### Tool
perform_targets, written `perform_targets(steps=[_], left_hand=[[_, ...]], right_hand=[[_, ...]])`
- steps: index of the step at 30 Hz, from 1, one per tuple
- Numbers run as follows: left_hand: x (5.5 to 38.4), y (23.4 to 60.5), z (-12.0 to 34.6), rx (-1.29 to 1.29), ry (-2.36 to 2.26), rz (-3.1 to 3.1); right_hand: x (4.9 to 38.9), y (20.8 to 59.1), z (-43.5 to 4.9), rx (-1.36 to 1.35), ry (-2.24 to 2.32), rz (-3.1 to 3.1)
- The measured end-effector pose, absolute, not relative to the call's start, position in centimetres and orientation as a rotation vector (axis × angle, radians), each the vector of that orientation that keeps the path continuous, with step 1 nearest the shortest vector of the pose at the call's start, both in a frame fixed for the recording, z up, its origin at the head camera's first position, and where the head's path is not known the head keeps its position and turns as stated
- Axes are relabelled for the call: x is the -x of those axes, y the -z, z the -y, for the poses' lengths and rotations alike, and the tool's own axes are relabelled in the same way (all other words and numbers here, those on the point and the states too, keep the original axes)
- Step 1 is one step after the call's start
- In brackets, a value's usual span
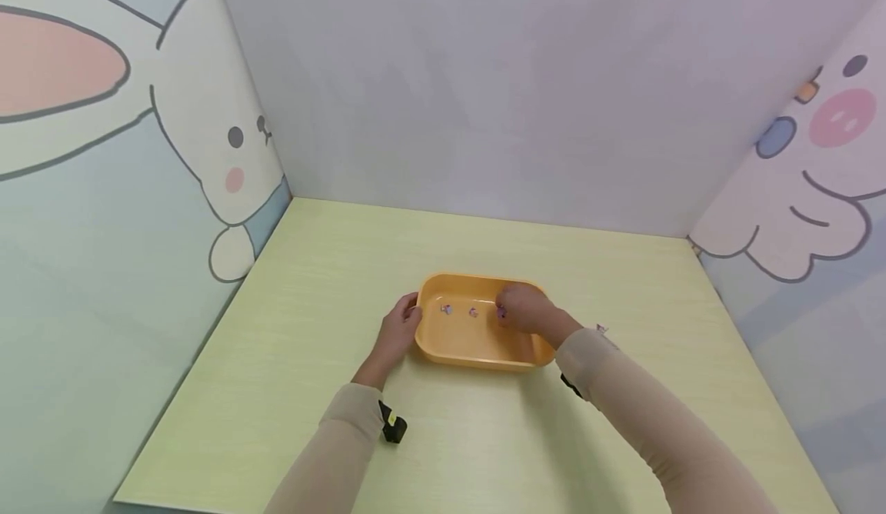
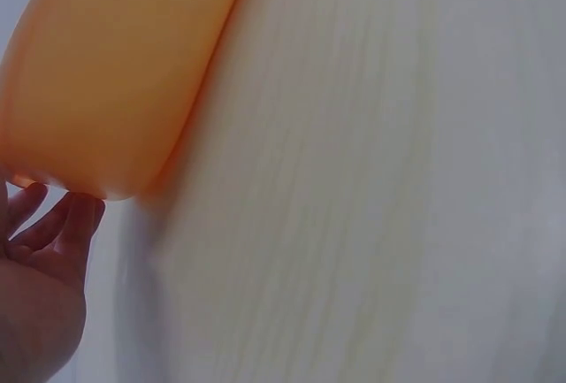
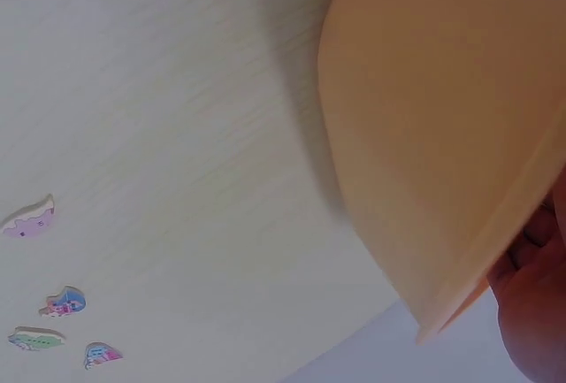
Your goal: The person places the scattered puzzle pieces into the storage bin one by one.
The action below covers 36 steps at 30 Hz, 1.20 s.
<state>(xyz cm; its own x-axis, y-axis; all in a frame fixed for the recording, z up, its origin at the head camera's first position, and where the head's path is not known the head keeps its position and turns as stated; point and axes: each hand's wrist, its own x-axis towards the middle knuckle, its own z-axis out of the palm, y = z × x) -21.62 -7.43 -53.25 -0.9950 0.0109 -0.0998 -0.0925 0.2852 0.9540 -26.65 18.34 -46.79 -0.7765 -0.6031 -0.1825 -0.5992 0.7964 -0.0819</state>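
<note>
An orange plastic basin (image 1: 477,362) stands on the table. My left hand (image 1: 400,328) is at its left end, with fingertips touching the outer wall (image 2: 124,91). Inside the basin is my right hand (image 1: 527,310), fingers curled down around a small purple cartoon cutout (image 1: 501,313); the fingers partly hide it. Left of it on the basin floor lie two more small cartoon cutouts, one nearer the middle (image 1: 474,312) and one farther left (image 1: 446,309). In the right wrist view, the basin wall (image 3: 442,118) covers the right fingertips.
Several printed cutouts lie on the table right of the basin, among them a purple one (image 3: 31,219), a blue one (image 3: 64,301) and a green one (image 3: 37,339). The light-yellow table (image 1: 332,268) meets a plain back wall (image 1: 471,98) and cartoon-printed side panels (image 1: 104,252).
</note>
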Motion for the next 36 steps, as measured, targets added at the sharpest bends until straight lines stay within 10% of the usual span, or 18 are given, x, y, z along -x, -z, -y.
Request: perform_targets(steps=[36], left_hand=[[21.4,53.1,6.9,0.097,-1.859,-2.430]], right_hand=[[26.1,46.0,-20.3,0.929,0.075,-2.809]])
